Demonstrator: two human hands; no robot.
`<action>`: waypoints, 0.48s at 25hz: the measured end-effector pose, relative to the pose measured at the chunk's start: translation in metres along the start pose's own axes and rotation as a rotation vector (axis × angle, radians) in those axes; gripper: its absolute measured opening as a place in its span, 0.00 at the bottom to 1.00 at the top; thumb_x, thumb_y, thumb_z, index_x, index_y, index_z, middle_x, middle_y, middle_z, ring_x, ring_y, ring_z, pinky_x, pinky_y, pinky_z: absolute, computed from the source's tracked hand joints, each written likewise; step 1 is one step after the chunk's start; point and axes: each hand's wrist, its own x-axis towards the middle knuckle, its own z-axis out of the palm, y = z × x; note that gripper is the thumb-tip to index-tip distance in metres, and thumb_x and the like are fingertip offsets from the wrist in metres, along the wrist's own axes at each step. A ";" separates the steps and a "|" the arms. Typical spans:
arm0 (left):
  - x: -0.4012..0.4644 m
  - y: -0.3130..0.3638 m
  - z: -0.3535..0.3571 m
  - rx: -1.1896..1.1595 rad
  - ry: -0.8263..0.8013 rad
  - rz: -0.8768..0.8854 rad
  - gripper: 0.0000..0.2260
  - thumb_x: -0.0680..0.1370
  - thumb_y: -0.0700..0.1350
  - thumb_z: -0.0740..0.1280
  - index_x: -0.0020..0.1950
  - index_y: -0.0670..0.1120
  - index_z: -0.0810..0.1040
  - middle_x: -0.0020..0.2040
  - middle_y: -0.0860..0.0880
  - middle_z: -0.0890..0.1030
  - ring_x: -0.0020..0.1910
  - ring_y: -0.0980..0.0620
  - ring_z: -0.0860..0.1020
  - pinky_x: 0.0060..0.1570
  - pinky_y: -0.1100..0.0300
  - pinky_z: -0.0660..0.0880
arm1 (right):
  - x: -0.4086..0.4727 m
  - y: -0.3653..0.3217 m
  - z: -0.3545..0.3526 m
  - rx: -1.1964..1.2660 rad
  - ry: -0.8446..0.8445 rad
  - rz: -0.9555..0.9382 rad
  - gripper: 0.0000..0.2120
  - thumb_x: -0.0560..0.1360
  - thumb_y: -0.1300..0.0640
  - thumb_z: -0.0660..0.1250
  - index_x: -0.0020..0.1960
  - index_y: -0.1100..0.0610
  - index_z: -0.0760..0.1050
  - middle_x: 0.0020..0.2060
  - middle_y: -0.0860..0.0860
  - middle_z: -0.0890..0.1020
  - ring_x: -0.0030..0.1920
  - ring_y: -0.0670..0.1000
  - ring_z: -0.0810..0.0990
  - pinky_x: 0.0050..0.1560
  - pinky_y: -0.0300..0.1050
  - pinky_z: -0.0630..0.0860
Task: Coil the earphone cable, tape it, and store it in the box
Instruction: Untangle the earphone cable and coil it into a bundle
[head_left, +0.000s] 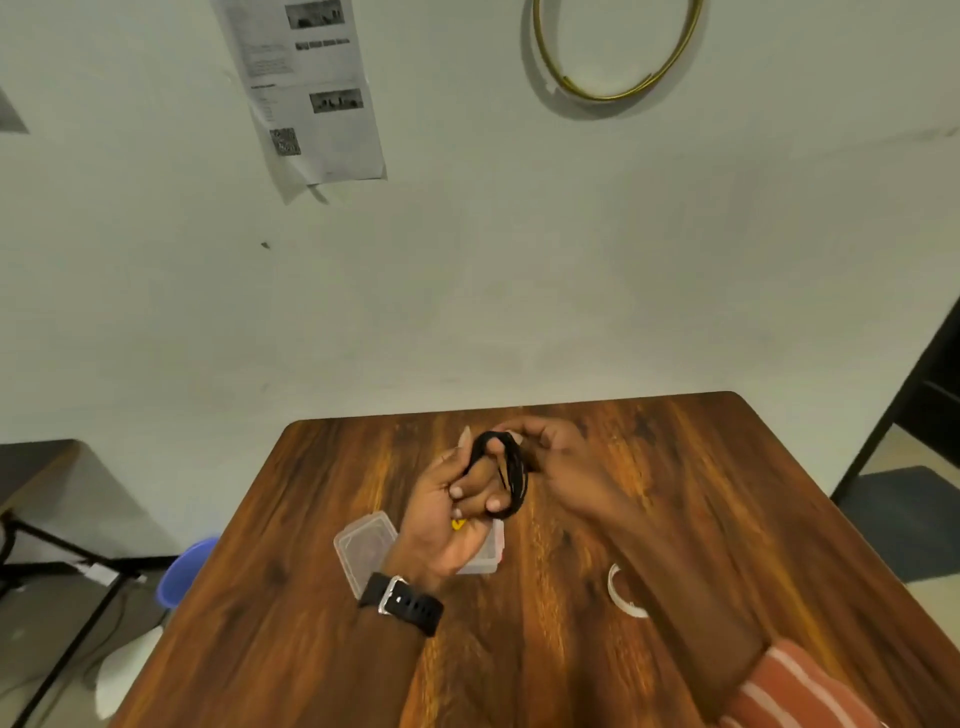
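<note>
Pale wall (519, 270) fills the background, with printed paper sheets (306, 93) stuck to it and a thin gold-coloured hoop (613, 91) hanging further right. Below it stands a brown wood-grain table (291, 623); a blue plastic bucket (184, 571) sits on the floor past its left edge.

On the table lies a clear plastic box (363, 545), open, partly hidden beneath the left hand (452, 514), whose wrist wears a black watch strap (402, 603). A white roll of tape (623, 592) lies near the box, half covered by the right forearm in its striped orange sleeve (800, 686).

Held above the table, the black earphone cable (511, 475) is wound in several loops around the left hand's fingers (491, 503), which curl within the coil. The right hand (561, 457) pinches the coil's top with bent fingers.
</note>
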 end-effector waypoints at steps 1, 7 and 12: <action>0.002 -0.008 -0.005 -0.110 0.030 0.022 0.20 0.83 0.49 0.55 0.46 0.37 0.80 0.21 0.53 0.68 0.17 0.58 0.58 0.26 0.63 0.72 | -0.007 0.014 0.009 0.114 -0.001 0.106 0.10 0.82 0.61 0.60 0.53 0.59 0.81 0.46 0.57 0.84 0.46 0.53 0.80 0.46 0.42 0.76; -0.001 -0.053 -0.034 -0.102 0.380 -0.014 0.18 0.85 0.48 0.52 0.43 0.40 0.73 0.19 0.52 0.66 0.14 0.58 0.64 0.29 0.63 0.78 | -0.035 0.057 0.005 0.186 -0.023 0.484 0.12 0.81 0.47 0.60 0.51 0.54 0.78 0.41 0.50 0.81 0.44 0.49 0.79 0.44 0.43 0.73; -0.013 -0.110 -0.080 0.037 0.565 -0.165 0.16 0.84 0.43 0.59 0.44 0.35 0.78 0.24 0.49 0.70 0.20 0.56 0.72 0.40 0.59 0.82 | -0.056 0.133 -0.009 0.488 -0.049 0.862 0.12 0.81 0.50 0.56 0.55 0.52 0.76 0.41 0.49 0.79 0.49 0.50 0.75 0.48 0.50 0.70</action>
